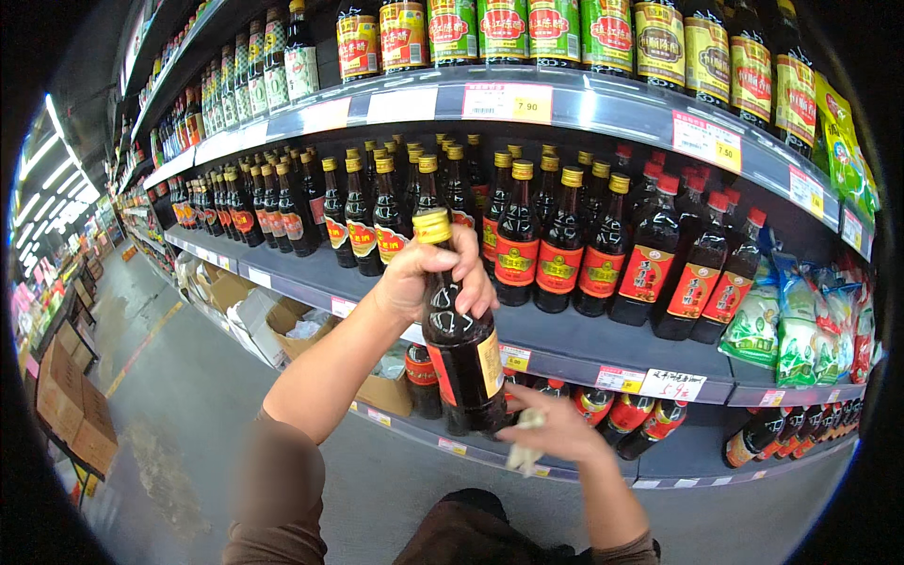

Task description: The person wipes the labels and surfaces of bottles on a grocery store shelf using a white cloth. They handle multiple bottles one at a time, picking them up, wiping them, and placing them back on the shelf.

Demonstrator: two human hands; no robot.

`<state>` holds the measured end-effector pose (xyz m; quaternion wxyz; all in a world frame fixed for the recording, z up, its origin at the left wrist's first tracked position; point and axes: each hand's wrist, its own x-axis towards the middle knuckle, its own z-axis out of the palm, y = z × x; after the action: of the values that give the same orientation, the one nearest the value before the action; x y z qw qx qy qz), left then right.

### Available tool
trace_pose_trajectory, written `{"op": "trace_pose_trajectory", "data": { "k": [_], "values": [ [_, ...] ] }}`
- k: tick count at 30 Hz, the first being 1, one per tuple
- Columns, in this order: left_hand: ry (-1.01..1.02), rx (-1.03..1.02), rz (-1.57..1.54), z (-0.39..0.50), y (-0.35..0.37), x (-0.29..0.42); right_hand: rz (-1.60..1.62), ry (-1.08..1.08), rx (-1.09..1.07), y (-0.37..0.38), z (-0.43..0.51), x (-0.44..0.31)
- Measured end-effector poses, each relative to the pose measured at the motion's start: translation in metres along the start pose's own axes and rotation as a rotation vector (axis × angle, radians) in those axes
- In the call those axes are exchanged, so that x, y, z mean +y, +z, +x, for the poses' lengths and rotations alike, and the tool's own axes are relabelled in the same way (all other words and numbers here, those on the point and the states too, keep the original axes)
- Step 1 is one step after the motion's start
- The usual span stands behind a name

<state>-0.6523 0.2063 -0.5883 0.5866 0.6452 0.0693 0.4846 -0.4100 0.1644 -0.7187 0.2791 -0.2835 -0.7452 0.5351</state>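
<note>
My left hand [445, 272] grips a dark glass bottle [462, 360] by its neck and shoulder, just under the yellow screw cap. The bottle tilts a little, in front of the middle shelf, and shows the edge of a red label and a pale yellow one. Close to its base is my right hand [558, 427], blurred, with a crumpled whitish cloth [526, 443] held in it. Whether the fingers of that hand touch the bottle I cannot tell. Behind the held bottle, several similar yellow-capped bottles [515, 240] stand in rows on the middle shelf [600, 339].
Red-capped bottles [639, 272] and plastic bags of goods [756, 318] stand to the right. Labelled bottles [505, 32] line the upper shelf [607, 95]. More bottles [748, 434] lean on the bottom shelf. Open cardboard boxes [296, 318] sit low at left; a carton [74, 402] is across the aisle.
</note>
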Motion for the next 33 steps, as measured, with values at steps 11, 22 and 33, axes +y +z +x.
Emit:
{"op": "trace_pose_trajectory", "data": {
  "k": [11,22,33],
  "values": [
    [-0.145,0.378,0.028,-0.022,0.015,-0.041,-1.183,-0.899,0.756,0.059,0.036,-0.047],
    [-0.17,0.586,-0.215,-0.03,0.02,-0.04,-0.756,-0.859,0.485,0.023,0.054,-0.065],
    [0.103,0.651,0.009,-0.044,-0.004,-0.02,-0.786,-0.896,0.466,0.041,0.004,0.005]
  ]
}}
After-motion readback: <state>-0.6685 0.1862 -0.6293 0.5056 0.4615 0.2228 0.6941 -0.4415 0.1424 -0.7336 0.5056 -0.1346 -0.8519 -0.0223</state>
